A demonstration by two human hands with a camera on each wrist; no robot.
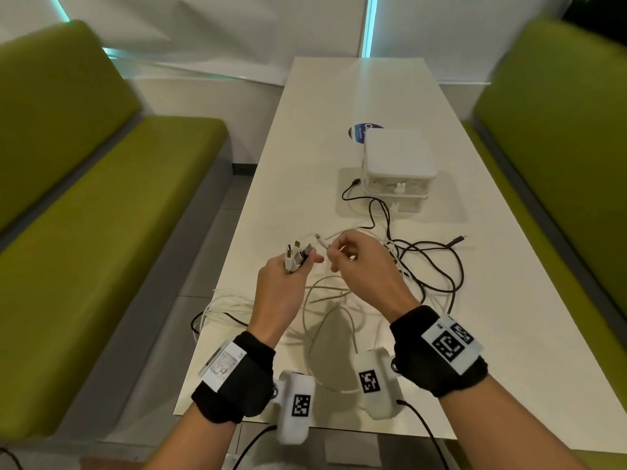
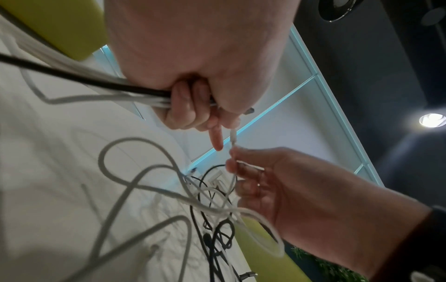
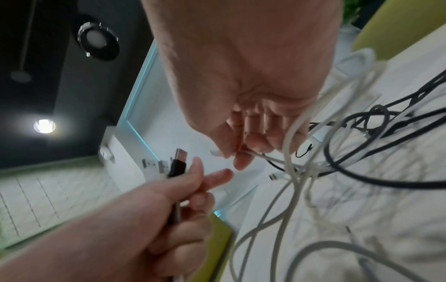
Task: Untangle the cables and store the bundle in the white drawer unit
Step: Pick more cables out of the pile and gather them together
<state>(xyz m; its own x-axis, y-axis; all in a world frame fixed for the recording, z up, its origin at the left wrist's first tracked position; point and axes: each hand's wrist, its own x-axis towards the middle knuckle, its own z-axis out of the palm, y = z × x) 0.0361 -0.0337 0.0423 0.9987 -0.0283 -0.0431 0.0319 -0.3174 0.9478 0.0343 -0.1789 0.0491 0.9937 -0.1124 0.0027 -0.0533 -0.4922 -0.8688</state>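
Cables (image 1: pixel 424 266), white and black, sprawl in a loose tangle across the near half of a long white table (image 1: pixel 339 106), which runs away from the person between two olive-green bench seats: one (image 1: pixel 84 198) on the left and one (image 1: pixel 559 147) on the right. Beyond the table a white wall carries pale turquoise light strips (image 1: pixel 370 25), and the wrist views show a dark ceiling with a round lit downlight (image 3: pixel 44 126) and a round black fixture (image 3: pixel 99 43). On the table past the tangle stands the white drawer unit (image 1: pixel 397 171), two stacked drawers with small front knobs, both pushed in; a round blue sticker (image 1: pixel 360 131) lies on the tabletop just behind it. One black cable end (image 1: pixel 354 183) rests just beside the unit's left corner. Both forearms wear black wrist bands with white marker blocks. The left hand (image 1: pixel 281 286) is raised over the table, its fingers curled round a cluster of plug ends (image 1: pixel 298 256) that stick up from its grasp, with the cords trailing down toward the table's near edge. The right hand (image 1: pixel 359 266) sits close beside it, thumb and fingertips pinching a thin white cable end (image 1: pixel 320 241) whose connector points toward the left hand.
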